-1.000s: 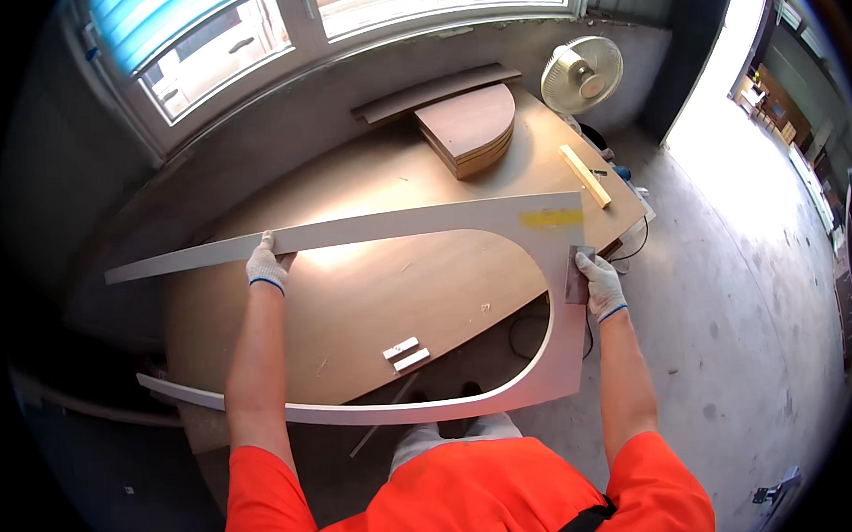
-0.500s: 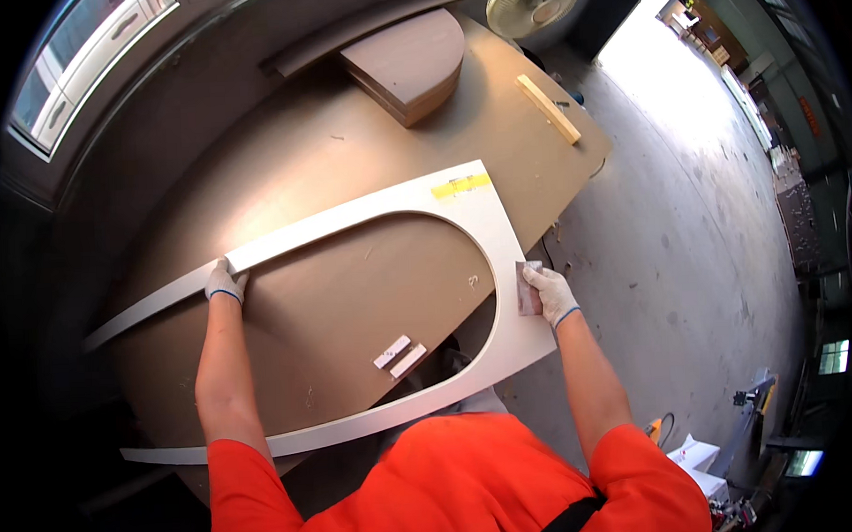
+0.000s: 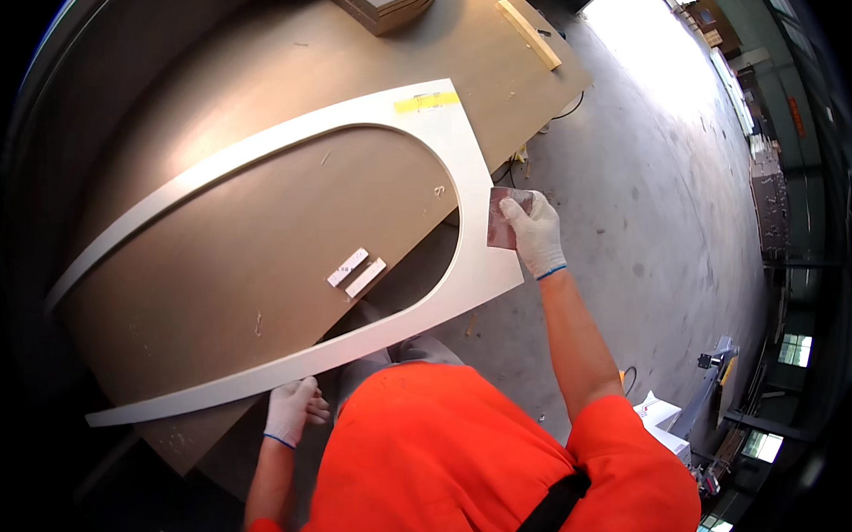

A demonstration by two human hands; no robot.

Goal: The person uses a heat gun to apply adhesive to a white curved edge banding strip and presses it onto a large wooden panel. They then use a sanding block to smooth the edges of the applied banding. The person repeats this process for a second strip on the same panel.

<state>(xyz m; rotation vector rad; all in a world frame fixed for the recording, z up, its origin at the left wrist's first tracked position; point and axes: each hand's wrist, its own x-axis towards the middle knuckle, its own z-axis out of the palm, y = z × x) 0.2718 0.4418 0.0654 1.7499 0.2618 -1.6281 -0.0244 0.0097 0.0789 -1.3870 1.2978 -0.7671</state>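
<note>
A white arch-shaped frame panel (image 3: pixel 476 217) with two long, narrow legs lies across a brown board tabletop (image 3: pixel 211 283). A strip of yellow tape (image 3: pixel 427 102) marks its upper corner. My right hand (image 3: pixel 538 236), in a white glove, grips a reddish-brown piece of sandpaper (image 3: pixel 502 220) against the panel's right edge. Just below the near leg of the panel is my gloved left hand (image 3: pixel 295 411). Its fingers are loosely bent and apart, with nothing visible in them; whether it touches the leg is unclear.
Two small pale blocks (image 3: pixel 365 277) lie inside the arch. Farther back are a wooden strip (image 3: pixel 529 34) and a stack of curved brown boards (image 3: pixel 389 5). Concrete floor (image 3: pixel 649 202) runs along the right. White boxes (image 3: pixel 658 415) stand at the lower right.
My left hand has let go of the far leg and come down to beside the near leg. The view has shifted, so table and panel appear higher. The sandpaper stays in my right hand.
</note>
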